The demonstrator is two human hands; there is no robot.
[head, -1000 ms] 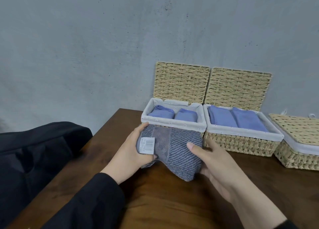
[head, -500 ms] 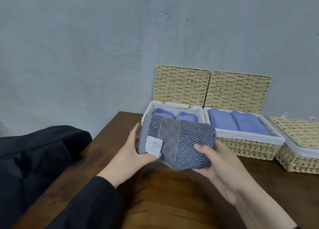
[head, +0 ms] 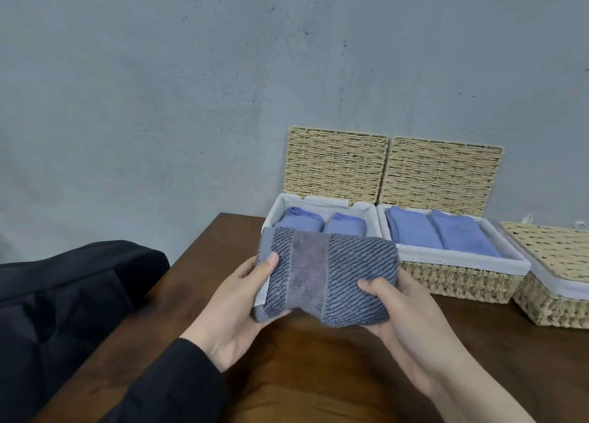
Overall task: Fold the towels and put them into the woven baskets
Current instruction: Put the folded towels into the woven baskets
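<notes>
A folded grey striped towel (head: 331, 276) is held above the wooden table, just in front of the left woven basket (head: 277, 207). My left hand (head: 236, 308) grips its left end, thumb on top beside the white label. My right hand (head: 404, 314) grips its right end from below, thumb on the front face. The left basket, lid up, holds two folded blue towels (head: 318, 223). The middle basket (head: 459, 279), also with its lid up, holds two flat blue towels (head: 439, 234).
A third woven basket (head: 551, 304) with its lid closed stands at the far right. The wooden table (head: 318, 375) runs under my hands. A black padded seat (head: 63, 295) sits left of the table. A grey wall rises behind the baskets.
Both hands have lifted the grey towel off the table and toward the left basket. The towel has turned, so the label now faces left under my thumb.
</notes>
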